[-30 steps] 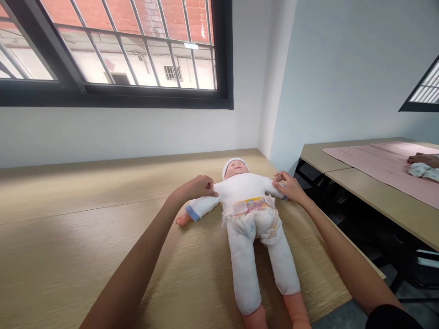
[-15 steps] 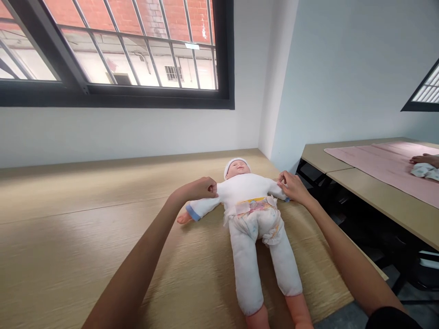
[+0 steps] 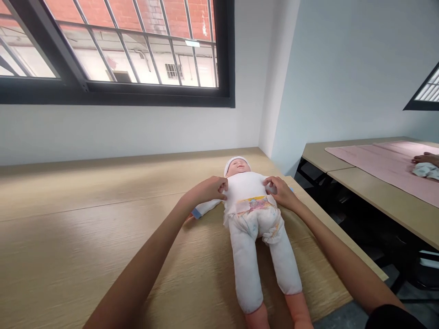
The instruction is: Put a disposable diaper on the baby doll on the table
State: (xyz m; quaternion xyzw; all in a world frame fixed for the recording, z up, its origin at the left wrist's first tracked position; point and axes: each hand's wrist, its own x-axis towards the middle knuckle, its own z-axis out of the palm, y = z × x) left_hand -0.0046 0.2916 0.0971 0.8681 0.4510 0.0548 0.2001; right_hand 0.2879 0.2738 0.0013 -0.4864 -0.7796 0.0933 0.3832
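Observation:
A baby doll [image 3: 246, 185] lies on its back on the wooden table, head away from me. It has a white cap [image 3: 237, 159], a white long-sleeved shirt with blue cuffs, and a diaper [image 3: 255, 214] with a colourful front band. At the left side of its chest, my left hand [image 3: 214, 188] pinches the shirt with curled fingers. My right hand [image 3: 278, 189] grips the shirt at the opposite side, near the armpit. The doll's arm on the right is mostly hidden behind my right hand.
The wooden table [image 3: 85, 246] ends at an edge on the right. Beyond a gap stands another table [image 3: 377, 196] with a pink cloth [image 3: 370, 160], where another person's hand [image 3: 427, 158] rests near a patterned cloth [image 3: 425, 170]. A barred window [image 3: 137, 93] is ahead.
Both my hands have moved inward from the doll's sleeves to the sides of its chest. The doll's body has stayed in place.

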